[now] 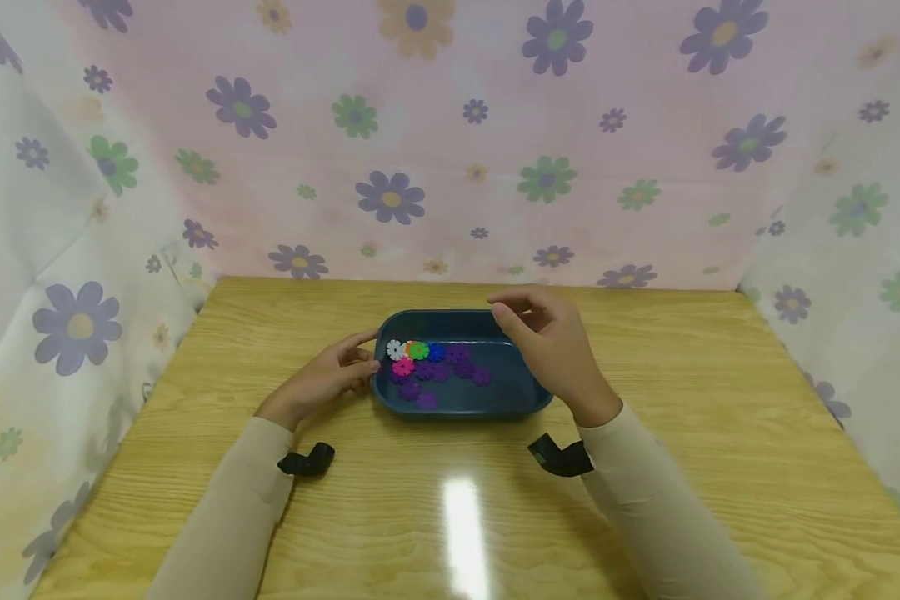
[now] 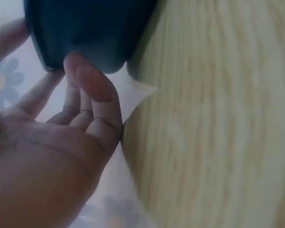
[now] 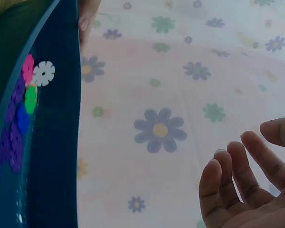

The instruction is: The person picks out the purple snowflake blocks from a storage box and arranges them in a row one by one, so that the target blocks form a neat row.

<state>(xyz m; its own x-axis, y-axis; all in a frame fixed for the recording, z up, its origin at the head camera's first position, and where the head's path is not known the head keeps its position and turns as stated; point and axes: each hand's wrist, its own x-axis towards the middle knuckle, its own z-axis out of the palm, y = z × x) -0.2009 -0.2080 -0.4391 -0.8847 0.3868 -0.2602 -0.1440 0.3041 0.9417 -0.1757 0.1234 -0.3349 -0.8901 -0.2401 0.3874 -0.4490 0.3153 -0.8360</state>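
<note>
A dark teal tray [image 1: 487, 410] with rounded corners lies on the table. Its left half holds flower-shaped plastic pieces: several purple ones [image 1: 440, 371], a white one [image 1: 395, 350], a pink one [image 1: 402, 366], a green one [image 1: 418, 350] with orange beside it, and blue [image 1: 437, 352]. My left hand [image 1: 330, 375] rests against the tray's left end, thumb and a fingertip touching it; the other fingers bend loosely in the left wrist view. Over the tray's right end hovers my right hand [image 1: 551, 346], fingers relaxed, nothing between them in the right wrist view.
The wooden table [image 1: 390, 517] extends around the tray. Behind it rises a pink flowered cloth [image 1: 450, 142], with white flowered cloth [image 1: 45, 250] at the sides. A black wrist camera mount [image 1: 307, 460] sticks out from the left sleeve, another [image 1: 562, 457] from the right.
</note>
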